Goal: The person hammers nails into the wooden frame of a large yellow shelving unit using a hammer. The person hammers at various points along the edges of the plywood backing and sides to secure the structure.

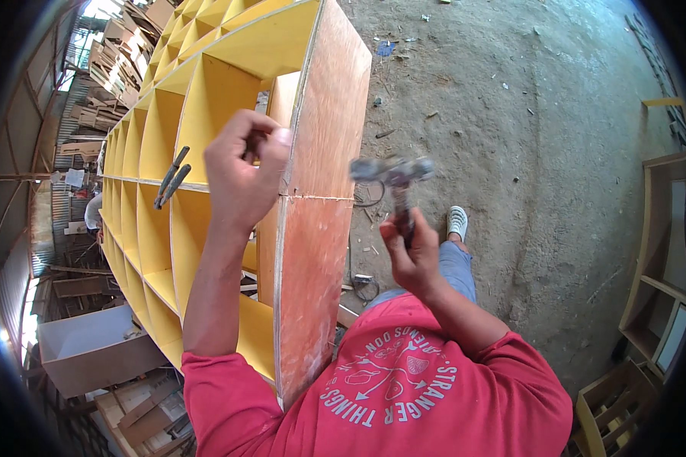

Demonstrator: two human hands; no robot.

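Note:
My left hand [248, 167] is at the near edge of a yellow-painted plywood grid shelving unit [141, 221], beside the seam in its reddish plywood end panel [312, 270]. Its fingers are curled together; whatever they might hold is hidden. My right hand [410, 255] grips a hammer [395, 171], blurred, its head raised to the right of the panel, level with the seam. Dark pliers [171, 179] rest on a shelf edge left of my left hand.
Wood scraps [114, 53] are piled beyond the unit, where a person [92, 213] is partly visible. A grey box [91, 350] lies at lower left. A wooden frame [648, 282] stands at right. The dirt floor [495, 137] has scattered debris and a dark cable [366, 286].

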